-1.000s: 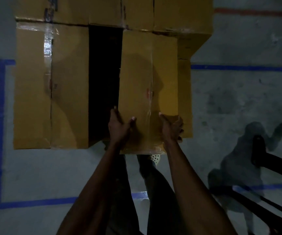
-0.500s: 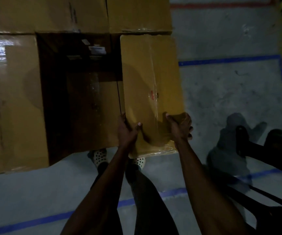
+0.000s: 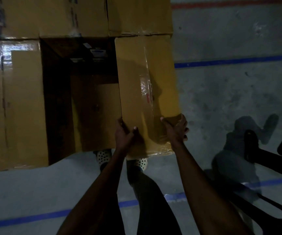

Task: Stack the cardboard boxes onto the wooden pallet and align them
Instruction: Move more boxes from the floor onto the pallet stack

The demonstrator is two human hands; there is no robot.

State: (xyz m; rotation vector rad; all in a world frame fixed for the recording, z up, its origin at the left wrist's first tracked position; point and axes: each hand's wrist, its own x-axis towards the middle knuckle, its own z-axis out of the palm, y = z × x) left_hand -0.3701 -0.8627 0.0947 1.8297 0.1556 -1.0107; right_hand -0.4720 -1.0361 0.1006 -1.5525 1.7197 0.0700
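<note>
A long taped cardboard box (image 3: 145,85) lies on the right side of the stack, its far end against the rear boxes (image 3: 137,16). My left hand (image 3: 124,133) grips its near left corner, thumb on top. My right hand (image 3: 176,129) grips its near right corner, fingers curled round the edge. A large box (image 3: 16,102) stands on the left. Between the two is a dark gap showing a lower box (image 3: 94,116). The wooden pallet is hidden under the boxes.
Grey concrete floor (image 3: 230,99) with blue tape lines (image 3: 235,61) around the stack and a red line at the far edge. A dark metal frame (image 3: 264,155) stands low at the right. My legs and white perforated shoes (image 3: 103,156) are below the box.
The view has moved in closer and shifted left. The held box has slid forward against the rear boxes, and the gap beside it now shows the lower box. Both hands keep their grip.
</note>
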